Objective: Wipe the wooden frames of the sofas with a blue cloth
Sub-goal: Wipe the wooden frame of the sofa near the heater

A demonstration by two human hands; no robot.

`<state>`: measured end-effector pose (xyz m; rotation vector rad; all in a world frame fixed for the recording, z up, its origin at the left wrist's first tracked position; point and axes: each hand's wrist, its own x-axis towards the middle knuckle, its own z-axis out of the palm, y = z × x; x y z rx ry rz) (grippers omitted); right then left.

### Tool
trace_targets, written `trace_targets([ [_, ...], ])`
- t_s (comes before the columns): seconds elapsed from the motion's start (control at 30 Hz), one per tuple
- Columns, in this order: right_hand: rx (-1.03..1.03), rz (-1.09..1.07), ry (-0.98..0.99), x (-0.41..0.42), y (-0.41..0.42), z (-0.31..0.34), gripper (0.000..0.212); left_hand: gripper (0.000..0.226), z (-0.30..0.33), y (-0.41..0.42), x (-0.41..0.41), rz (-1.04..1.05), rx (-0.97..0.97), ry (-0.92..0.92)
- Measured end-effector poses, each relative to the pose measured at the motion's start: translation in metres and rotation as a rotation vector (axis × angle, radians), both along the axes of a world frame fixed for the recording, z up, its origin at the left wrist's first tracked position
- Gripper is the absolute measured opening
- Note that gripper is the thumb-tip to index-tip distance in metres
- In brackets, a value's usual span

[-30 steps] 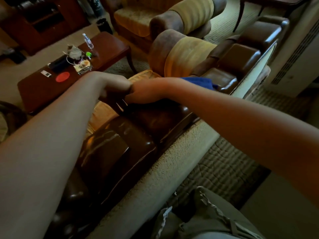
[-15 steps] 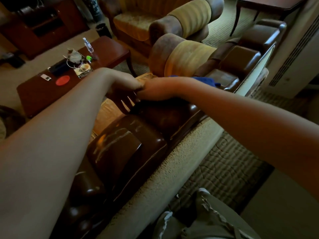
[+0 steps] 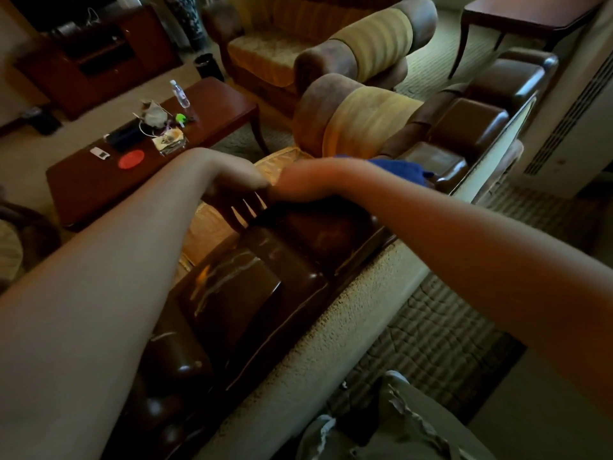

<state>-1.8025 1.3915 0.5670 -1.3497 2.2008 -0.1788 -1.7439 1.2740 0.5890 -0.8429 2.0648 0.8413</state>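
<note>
**A:** Since your right hand (image 3: 298, 187) sits on the glossy dark-brown wooden sofa frame (image 3: 252, 280), where's the rumpled blue cloth (image 3: 401, 167)?

**B:** Just beyond your right wrist, on the rail. The rail's long axis runs away toward far right, so that hand is nearer. Your left hand (image 3: 238, 180) has fingers curled over the rail; whether the right pinches cloth, can't tell.

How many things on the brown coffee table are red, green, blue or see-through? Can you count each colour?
Red: 1, the disc
Green: 1, the small thing
See-through: 1, the bottle
Blue: 0 on the table; the cloth is on the sofa frame
Total: 3
</note>
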Motion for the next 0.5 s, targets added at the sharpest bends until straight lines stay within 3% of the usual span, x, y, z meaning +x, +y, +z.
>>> trace_targets([
  [0.1,-0.015,-0.146,-0.009,-0.024,0.012,-0.004,0.021,0.032,-0.001,0.001,0.003,0.002,-0.002,0.007],
  [0.27,-0.123,-0.153,0.176,0.003,0.032,-0.002,0.036,0.035,-0.002,0.013,0.006,-0.093,0.025,-0.005],
  [0.37,-0.328,-0.177,0.287,0.028,0.049,-0.012,0.036,0.037,0.005,0.016,0.005,-0.116,0.05,0.065],
  [0.5,-0.701,-0.407,0.382,0.055,0.076,-0.039,0.044,0.041,0.016,0.026,0.002,-0.115,0.121,0.201],
])
